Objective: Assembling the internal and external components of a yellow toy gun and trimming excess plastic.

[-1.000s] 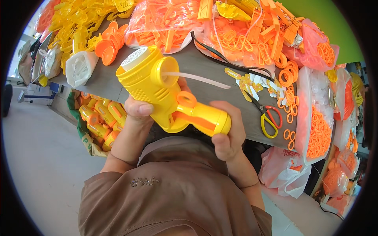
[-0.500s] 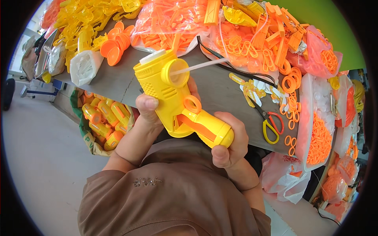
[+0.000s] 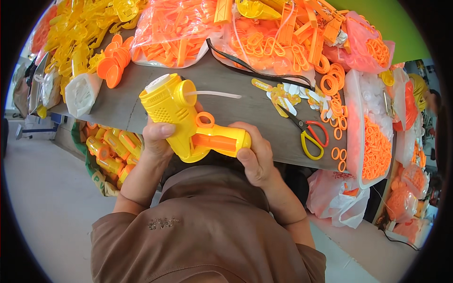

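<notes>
Gripping one yellow toy (image 3: 175,109) over the tabletop's (image 3: 134,96) near edge, the hands work from elbows bent outward, forearms slanting up. Left-hand (image 3: 159,137) fingers are closed around the toy's body, thumb on the near side; right-hand (image 3: 257,153) fingers wrap the handle's end, thumb below. The toy tilts, its one white cap (image 3: 157,83) up and to the left; one pale tube (image 3: 219,94) sticks out rightward from its single round port, and one orange ring (image 3: 205,119) stands by the handle. To the right lie one pair of scissors (image 3: 302,126), one black strap (image 3: 257,71) and, near the corner, three loose rings (image 3: 335,157); the orange cups (image 3: 113,73) overlap too much to count. Grey surface stretches from toy to scissors, bounded by the strap beyond and one bin (image 3: 362,181) at the right.
</notes>
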A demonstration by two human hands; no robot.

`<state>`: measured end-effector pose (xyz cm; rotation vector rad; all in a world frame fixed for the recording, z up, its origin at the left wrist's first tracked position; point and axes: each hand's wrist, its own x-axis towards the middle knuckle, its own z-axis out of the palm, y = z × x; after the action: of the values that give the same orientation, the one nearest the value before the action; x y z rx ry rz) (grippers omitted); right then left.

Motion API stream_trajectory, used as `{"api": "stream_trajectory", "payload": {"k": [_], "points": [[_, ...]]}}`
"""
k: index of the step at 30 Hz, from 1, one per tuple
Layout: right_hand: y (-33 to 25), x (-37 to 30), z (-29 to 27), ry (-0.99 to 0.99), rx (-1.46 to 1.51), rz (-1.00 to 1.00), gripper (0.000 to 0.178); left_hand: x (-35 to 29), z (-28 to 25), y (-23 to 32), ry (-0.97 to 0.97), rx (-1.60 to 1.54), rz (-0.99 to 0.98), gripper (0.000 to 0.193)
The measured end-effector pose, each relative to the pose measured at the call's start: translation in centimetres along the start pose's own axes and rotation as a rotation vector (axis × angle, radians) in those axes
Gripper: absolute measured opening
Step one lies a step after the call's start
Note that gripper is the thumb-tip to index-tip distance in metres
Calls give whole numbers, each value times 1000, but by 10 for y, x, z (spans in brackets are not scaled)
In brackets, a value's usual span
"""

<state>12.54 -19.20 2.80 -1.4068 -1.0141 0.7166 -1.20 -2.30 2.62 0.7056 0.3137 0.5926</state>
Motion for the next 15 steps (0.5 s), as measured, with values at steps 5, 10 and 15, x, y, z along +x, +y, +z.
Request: {"api": "stream_trajectory", "payload": {"k": [5,10,15], "points": [[-19,18,-32,90,-382,-241,76,-8,-3,-10,-23,260,-25,79],[-26,25,-15,-200,-717,-380,57,-21,3,-22,-174,385,-167,67],[-11,18,-8,-210,-517,-338,41,-23,3,-21,-254,352,-249,67]]}}
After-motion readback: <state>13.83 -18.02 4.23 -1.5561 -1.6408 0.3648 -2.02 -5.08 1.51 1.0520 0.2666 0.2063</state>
